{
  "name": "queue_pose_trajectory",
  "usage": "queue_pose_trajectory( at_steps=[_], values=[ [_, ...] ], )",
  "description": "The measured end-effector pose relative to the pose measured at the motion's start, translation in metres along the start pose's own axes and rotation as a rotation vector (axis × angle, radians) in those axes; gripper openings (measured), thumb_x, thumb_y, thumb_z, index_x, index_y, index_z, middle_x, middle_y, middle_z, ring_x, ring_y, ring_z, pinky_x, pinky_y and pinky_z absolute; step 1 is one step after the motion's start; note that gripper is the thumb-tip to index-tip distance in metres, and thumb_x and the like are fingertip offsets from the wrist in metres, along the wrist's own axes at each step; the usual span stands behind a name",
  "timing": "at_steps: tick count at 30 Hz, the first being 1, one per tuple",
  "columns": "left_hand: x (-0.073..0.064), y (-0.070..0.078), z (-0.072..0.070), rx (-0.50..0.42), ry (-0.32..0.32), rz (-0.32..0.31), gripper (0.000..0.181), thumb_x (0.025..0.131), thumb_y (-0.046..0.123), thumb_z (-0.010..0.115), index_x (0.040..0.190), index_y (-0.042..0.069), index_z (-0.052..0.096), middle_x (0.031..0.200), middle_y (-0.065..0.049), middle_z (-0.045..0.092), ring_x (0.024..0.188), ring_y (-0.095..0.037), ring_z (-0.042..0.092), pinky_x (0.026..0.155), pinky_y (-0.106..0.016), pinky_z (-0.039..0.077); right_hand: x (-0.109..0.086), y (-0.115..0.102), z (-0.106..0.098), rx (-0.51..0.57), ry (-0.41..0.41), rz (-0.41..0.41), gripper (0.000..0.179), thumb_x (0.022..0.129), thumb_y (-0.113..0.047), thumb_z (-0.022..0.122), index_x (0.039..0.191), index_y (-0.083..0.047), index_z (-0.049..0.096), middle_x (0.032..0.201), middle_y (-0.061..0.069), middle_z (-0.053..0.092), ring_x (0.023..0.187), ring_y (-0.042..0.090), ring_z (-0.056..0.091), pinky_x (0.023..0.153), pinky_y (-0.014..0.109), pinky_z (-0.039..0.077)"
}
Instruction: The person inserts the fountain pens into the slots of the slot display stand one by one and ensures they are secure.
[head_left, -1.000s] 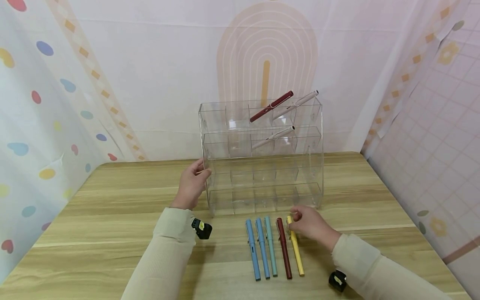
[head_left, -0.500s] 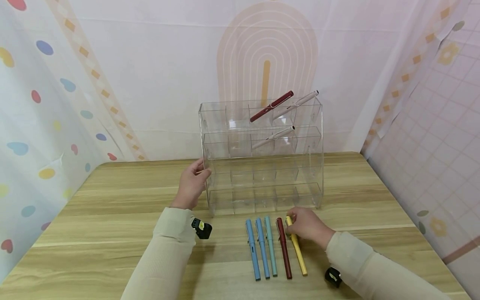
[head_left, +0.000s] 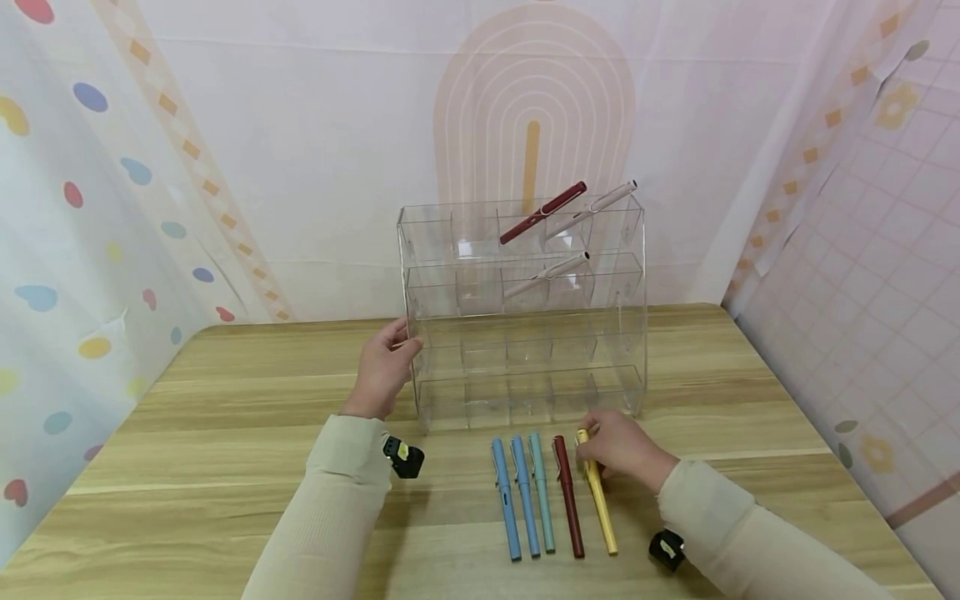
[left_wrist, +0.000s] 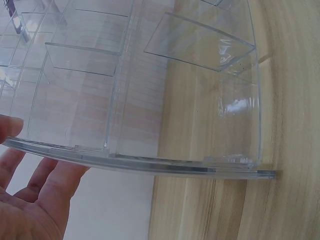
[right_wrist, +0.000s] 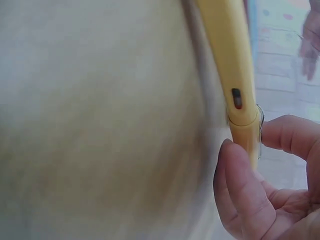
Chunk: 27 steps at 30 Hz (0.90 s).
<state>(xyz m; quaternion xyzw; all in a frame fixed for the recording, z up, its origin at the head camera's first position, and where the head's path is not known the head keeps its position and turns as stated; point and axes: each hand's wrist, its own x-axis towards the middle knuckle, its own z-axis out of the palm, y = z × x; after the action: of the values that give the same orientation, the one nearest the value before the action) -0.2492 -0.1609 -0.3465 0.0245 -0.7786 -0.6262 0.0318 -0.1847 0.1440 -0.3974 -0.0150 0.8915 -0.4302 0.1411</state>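
A clear acrylic rack with several tiers of compartments [head_left: 528,382] stands on the table. My left hand [head_left: 381,371] holds its left side panel [left_wrist: 135,164], thumb on one face and fingers on the other. Below the rack's front right corner, my right hand [head_left: 624,448] pinches a yellow pen [head_left: 602,512] by its capped end. In the right wrist view, thumb and fingers lie on either side of the cap, by the clip. Left of it lie a dark red pen [head_left: 569,504], a teal pen [head_left: 543,500] and two blue pens [head_left: 507,504].
In the rack's top tier lean a dark red pen [head_left: 543,213] and a pale pen [head_left: 600,205]. Another pale pen [head_left: 558,270] leans one tier lower. The wooden table [head_left: 247,433] ends at patterned curtains behind and to the sides.
My right hand has taken hold of the yellow pen, whose lower end has swung slightly right. The left hand and the rack have stayed in place.
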Motion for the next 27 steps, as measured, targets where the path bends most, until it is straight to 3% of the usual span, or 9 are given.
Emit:
queue_pose_trajectory(
  at_steps=[15, 27],
  values=[
    [0.002, 0.001, -0.001, -0.008, -0.001, -0.009, 0.049, 0.099, 0.011, 0.048, 0.148, 0.009, 0.039, 0.138, -0.021, 0.046, 0.117, -0.033, 0.048, 0.085, -0.041, 0.047, -0.01, -0.023, -0.044, 0.208, 0.017, -0.066, 0.039, 0.088, -0.002, 0.06, 0.121, 0.011, 0.047, 0.092, 0.013, 0.05, 0.072, 0.02, 0.056, 0.065, 0.041, 0.056],
    [0.003, -0.001, -0.001, -0.016, 0.004, -0.014, 0.05, 0.099, 0.012, 0.049, 0.148, 0.01, 0.039, 0.137, -0.022, 0.046, 0.117, -0.033, 0.048, 0.083, -0.036, 0.048, -0.013, -0.043, -0.083, 0.304, 0.203, -0.153, 0.036, 0.09, -0.002, 0.059, 0.121, 0.01, 0.045, 0.093, 0.01, 0.05, 0.072, 0.011, 0.059, 0.065, 0.031, 0.057]
  ],
)
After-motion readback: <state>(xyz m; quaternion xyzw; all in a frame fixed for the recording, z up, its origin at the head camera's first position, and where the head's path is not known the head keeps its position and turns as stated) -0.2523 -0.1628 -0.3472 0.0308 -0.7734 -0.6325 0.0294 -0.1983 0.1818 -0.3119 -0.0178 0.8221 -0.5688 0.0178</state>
